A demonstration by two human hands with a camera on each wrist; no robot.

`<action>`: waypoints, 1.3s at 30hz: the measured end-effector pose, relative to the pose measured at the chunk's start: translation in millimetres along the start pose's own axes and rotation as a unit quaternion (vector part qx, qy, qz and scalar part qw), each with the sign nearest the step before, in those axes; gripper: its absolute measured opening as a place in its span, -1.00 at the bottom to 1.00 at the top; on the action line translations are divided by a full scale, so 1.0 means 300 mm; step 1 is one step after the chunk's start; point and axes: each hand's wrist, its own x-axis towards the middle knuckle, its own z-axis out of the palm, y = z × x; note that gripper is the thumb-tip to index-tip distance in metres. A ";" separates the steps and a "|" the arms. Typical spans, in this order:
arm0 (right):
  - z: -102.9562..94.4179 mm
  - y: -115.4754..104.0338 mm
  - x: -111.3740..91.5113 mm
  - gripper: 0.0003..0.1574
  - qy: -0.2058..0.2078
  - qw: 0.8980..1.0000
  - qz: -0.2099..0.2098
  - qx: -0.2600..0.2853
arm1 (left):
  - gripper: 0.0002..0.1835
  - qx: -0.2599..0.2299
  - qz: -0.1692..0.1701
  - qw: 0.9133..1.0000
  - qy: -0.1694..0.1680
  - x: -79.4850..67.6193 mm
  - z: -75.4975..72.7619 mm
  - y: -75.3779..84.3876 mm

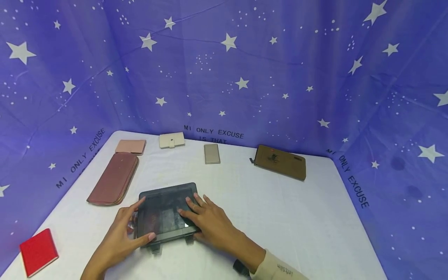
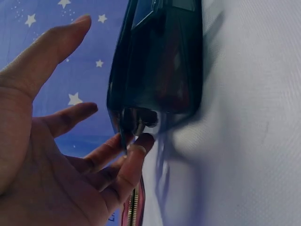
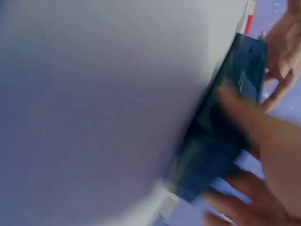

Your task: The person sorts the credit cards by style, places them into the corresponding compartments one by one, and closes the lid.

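Note:
A dark, see-through plastic case (image 1: 171,234) with two latches along its near edge lies on the white table; what is inside is blurred. At its left end is my left hand (image 1: 117,237), thumb by the near corner and index finger by the far one. In the left wrist view the fingertips (image 2: 143,141) meet a small dark fitting on the end of the case (image 2: 155,66), while the thumb stands off. My right hand (image 1: 215,223) lies over the right part of the lid, fingers spread. The right wrist view is blurred, with the thumb across the case's near side.
Left of the case lie a brown-pink zip wallet (image 1: 113,179), a pink wallet (image 1: 130,146) and a red notebook (image 1: 39,252). Along the back are a cream snap wallet (image 1: 172,140), a beige flat case (image 1: 212,154) and a brown zip pouch (image 1: 280,162). A starry purple curtain (image 1: 227,77) encloses the table.

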 end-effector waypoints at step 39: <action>-0.030 -0.007 -0.093 -0.17 0.058 0.985 0.091 0.137 | 0.19 0.223 0.114 0.968 0.028 0.005 0.042 0.049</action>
